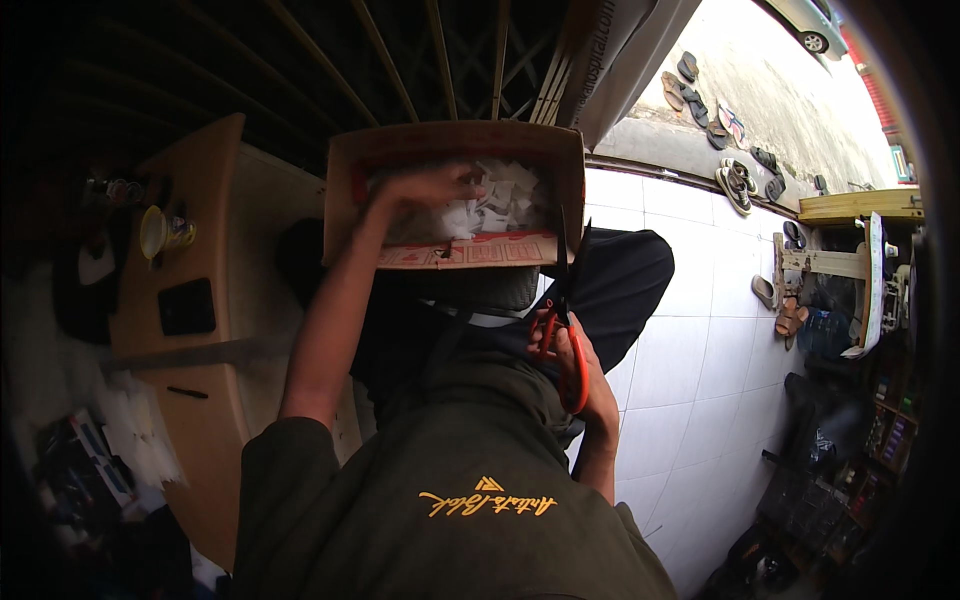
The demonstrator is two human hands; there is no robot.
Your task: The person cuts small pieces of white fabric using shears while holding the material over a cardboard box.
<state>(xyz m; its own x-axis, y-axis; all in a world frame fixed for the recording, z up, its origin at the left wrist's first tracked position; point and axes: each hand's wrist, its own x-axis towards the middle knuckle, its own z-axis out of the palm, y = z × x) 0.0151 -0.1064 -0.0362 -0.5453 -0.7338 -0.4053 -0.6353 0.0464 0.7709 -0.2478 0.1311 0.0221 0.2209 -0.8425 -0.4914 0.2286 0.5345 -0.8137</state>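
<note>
My left hand (pixel 435 187) reaches into an open cardboard box (pixel 345 190) in front of me. It is over a heap of small white paper pieces (pixel 510 195), with its fingertips too dark and smeared to show a grip. My right hand (pixel 595 375) is closed around the orange-red handles of a pair of scissors (pixel 578 375) by the box's near right corner. The scissors' dark blades point away from me and stand apart, with nothing visible between them.
On my left stands a wooden table (pixel 215 150) bearing a yellow-and-white cup (pixel 166 234), a black phone-like slab (pixel 187 307) and a pen (pixel 187 392). White floor tiles (pixel 690 350) spread to the right. Several shoes (pixel 735 185) lie by the doorway; crowded shelves (pixel 880 430) stand far right.
</note>
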